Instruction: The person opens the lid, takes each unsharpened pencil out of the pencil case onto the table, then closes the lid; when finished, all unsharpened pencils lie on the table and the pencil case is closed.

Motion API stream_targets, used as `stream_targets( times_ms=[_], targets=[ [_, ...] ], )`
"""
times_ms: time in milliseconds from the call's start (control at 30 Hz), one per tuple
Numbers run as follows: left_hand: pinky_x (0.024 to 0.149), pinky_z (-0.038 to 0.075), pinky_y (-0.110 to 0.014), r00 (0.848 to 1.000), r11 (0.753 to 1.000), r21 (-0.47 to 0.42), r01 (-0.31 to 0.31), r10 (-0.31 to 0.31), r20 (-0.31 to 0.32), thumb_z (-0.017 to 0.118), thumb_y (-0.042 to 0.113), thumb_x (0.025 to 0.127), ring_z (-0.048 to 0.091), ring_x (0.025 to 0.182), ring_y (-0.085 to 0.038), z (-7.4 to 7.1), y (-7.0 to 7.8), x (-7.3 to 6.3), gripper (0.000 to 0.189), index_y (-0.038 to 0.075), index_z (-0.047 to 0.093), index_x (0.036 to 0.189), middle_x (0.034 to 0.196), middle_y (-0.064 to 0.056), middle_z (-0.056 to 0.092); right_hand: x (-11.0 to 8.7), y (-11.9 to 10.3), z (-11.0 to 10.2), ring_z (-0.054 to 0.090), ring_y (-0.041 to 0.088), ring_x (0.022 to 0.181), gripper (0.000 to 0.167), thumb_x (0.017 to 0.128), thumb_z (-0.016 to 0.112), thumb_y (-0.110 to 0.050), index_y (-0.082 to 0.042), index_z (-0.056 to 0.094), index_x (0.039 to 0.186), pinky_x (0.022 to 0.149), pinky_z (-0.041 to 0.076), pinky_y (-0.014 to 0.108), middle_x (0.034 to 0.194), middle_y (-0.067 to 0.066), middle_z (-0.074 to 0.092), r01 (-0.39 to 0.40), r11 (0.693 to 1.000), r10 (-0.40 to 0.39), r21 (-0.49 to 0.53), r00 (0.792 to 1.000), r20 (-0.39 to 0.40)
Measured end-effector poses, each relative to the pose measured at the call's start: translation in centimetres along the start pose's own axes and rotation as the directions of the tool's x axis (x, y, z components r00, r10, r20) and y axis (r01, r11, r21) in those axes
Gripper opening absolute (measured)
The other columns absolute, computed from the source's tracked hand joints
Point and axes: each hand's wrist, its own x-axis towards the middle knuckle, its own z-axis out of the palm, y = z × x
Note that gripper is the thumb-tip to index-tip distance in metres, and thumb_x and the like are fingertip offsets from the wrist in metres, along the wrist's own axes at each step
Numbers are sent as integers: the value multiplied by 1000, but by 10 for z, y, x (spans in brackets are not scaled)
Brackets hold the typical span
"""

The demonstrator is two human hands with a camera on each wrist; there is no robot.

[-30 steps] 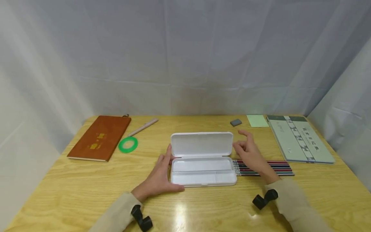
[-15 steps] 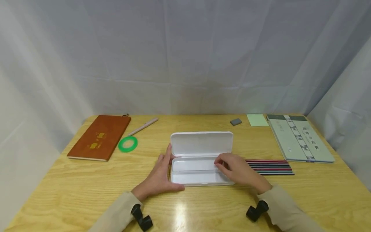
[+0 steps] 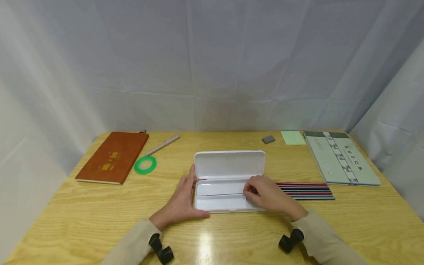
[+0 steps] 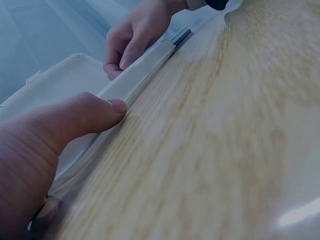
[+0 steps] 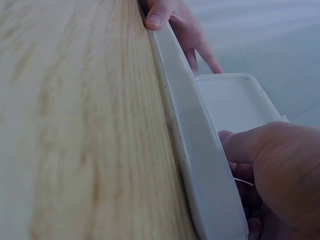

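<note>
In the head view, a white pencil case [image 3: 218, 203] lies on the table with its lid [image 3: 229, 165] raised. My left hand [image 3: 180, 201] grips its left end, thumb [image 4: 95, 116] along the front wall and fingers round the back. Over the right part of the case, my right hand [image 3: 266, 195] has its fingers curled down inside, near the thin divider [image 3: 218, 195]. A thin white edge shows between those fingers in the right wrist view; I cannot tell whether they pinch it. Several dark and red pencils [image 3: 306, 191] lie side by side right of the case, their left ends hidden by the right hand.
Left on the wooden table [image 3: 99, 224] are a brown notebook [image 3: 112, 158], a green tape roll [image 3: 145, 172] and a pale pen [image 3: 162, 144]. Behind the case to the right are a grey eraser [image 3: 268, 140], pale green sticky notes [image 3: 293, 137] and a pale green notebook [image 3: 342, 158].
My right hand has moved left from beside the lid into the right part of the case, shifting slightly further left lately. My left hand has stayed on the case's left end.
</note>
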Motion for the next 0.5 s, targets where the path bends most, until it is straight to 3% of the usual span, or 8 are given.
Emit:
stream_targets(
  times_ms=[133, 267, 500],
  targets=[
    [100, 40, -41, 1000, 1000, 2, 2, -2, -1, 91, 42, 55, 43, 111, -13, -2, 0, 0, 143, 9, -5, 155, 127, 1, 48, 1, 3, 0, 48, 4, 76, 4, 92, 63, -9, -10, 67, 93, 70, 44, 24, 83, -6, 59, 54, 996, -52, 77, 998, -19],
    [100, 40, -42, 1000, 1000, 5, 1, -1, 0, 91, 43, 55, 42, 110, -13, -3, 1, 0, 143, 9, -5, 155, 126, 2, 48, -3, 4, -3, 47, 6, 78, 11, 90, 63, -2, -9, 68, 96, 70, 44, 24, 85, -4, 57, 125, 989, -116, 75, 988, -106],
    [101, 39, -43, 1000, 1000, -14, 19, -19, 2, 91, 45, 54, 42, 110, -13, 0, 0, -1, 145, 12, -6, 155, 126, 1, 47, -42, 20, -22, 49, 4, 83, 20, 85, 67, 4, -14, 70, 92, 70, 46, 26, 88, -9, 57, 12, 1000, -5, 24, 959, -283]
  ],
)
